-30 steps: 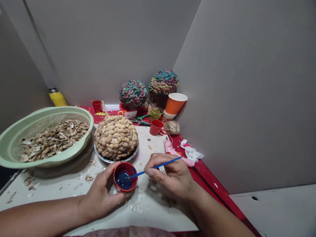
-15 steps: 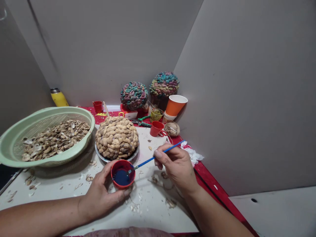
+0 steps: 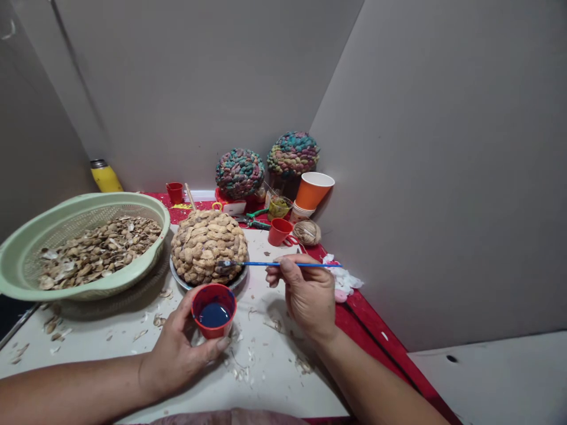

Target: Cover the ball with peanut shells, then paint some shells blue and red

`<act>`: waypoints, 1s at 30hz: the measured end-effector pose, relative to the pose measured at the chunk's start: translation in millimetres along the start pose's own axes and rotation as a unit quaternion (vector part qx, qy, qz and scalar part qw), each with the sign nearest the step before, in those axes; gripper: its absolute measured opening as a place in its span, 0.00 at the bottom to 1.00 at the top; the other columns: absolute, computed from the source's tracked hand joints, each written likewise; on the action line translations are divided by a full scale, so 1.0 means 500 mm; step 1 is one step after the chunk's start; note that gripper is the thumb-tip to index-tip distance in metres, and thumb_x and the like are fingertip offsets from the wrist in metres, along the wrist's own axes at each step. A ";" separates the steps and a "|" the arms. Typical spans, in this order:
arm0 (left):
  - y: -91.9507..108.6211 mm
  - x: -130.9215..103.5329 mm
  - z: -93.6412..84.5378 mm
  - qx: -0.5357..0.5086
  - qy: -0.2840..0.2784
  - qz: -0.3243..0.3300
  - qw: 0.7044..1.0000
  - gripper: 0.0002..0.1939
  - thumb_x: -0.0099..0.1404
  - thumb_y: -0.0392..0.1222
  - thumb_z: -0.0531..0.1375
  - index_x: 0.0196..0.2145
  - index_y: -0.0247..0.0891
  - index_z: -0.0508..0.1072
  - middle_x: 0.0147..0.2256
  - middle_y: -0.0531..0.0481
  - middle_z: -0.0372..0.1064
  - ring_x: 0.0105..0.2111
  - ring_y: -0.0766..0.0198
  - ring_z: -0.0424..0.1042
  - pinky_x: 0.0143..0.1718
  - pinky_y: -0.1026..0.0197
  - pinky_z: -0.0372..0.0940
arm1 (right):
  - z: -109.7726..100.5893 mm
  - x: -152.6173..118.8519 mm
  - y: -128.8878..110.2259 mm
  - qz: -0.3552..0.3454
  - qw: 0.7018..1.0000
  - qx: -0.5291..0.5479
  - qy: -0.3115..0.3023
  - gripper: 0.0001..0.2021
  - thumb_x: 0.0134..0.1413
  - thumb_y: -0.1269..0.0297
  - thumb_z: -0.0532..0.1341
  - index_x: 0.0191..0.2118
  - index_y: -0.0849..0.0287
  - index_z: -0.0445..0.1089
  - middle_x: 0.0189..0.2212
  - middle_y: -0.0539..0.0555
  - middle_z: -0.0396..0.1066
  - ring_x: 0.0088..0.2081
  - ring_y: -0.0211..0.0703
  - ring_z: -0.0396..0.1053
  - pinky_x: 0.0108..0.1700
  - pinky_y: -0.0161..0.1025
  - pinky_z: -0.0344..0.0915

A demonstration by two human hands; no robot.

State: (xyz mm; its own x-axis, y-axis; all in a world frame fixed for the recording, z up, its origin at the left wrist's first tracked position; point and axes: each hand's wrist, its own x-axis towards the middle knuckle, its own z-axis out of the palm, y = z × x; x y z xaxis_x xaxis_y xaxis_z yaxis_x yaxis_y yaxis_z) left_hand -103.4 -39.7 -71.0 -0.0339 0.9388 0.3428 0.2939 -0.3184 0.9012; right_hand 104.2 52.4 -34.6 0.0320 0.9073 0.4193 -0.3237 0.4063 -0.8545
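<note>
My left hand (image 3: 181, 348) is wrapped round a red cup (image 3: 214, 311) with dark blue liquid in it, low in front of the peanut-shell ball. A thin blue paintbrush (image 3: 283, 264) lies level in the pinch of my right hand (image 3: 305, 289). Its dark bristles are at the lower right side of the ball (image 3: 208, 245), seemingly touching the shells. That ball is covered in rows of plain tan peanut shells and rests in a shallow metal dish (image 3: 177, 278). A few small dark blue specks show among its shells.
On the left stands a green basket (image 3: 166, 221) of loose shells, with a yellow bottle (image 3: 105, 176) behind. Two coloured shell balls (image 3: 240, 172), an orange paper cup (image 3: 313, 192), another red cup (image 3: 280, 231), twine (image 3: 307, 232) and green-handled pliers (image 3: 257, 218) are at the back.
The brush has come up out of the red cup and over to the peanut-shell ball, turning level. My left hand has shifted slightly left with the cup.
</note>
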 end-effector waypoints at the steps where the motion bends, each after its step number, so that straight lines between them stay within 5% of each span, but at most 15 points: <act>1: 0.004 0.001 0.000 0.003 0.000 -0.002 1.000 0.31 0.55 0.46 0.71 0.55 0.38 0.69 0.51 0.40 0.75 0.50 0.52 0.75 0.55 0.51 0.69 | 0.003 0.002 0.003 -0.003 1.000 -0.007 0.004 0.08 0.55 0.58 0.70 0.31 0.57 0.78 0.23 0.49 0.78 0.22 0.37 0.74 0.25 0.32 0.72; 16: 0.012 0.004 0.001 0.012 -0.013 -0.012 1.000 0.29 0.55 0.44 0.70 0.54 0.39 0.70 0.50 0.41 0.77 0.49 0.52 0.77 0.53 0.54 0.72 | -0.021 0.011 -0.011 -0.041 0.995 -0.083 0.028 0.08 0.57 0.60 0.69 0.30 0.58 0.76 0.22 0.49 0.76 0.22 0.37 0.73 0.26 0.34 0.72; 30: 0.008 0.006 0.009 -0.042 -0.039 -0.057 0.997 0.31 0.51 0.41 0.70 0.53 0.37 0.70 0.50 0.38 0.77 0.49 0.48 0.77 0.53 0.52 0.71 | 0.008 -0.017 -0.029 -0.113 0.985 -0.113 -0.065 0.04 0.58 0.66 0.68 0.37 0.52 0.81 0.30 0.53 0.81 0.28 0.44 0.79 0.30 0.37 0.77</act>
State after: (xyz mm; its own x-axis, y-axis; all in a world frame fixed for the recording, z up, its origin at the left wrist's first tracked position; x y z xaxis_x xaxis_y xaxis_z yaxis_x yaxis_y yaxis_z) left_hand -98.1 -37.4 -67.4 0.0120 0.9757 0.2186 0.2113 -0.2162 0.9532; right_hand 105.0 38.4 -24.5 -0.0477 0.7757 0.6293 -0.1024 0.6229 -0.7756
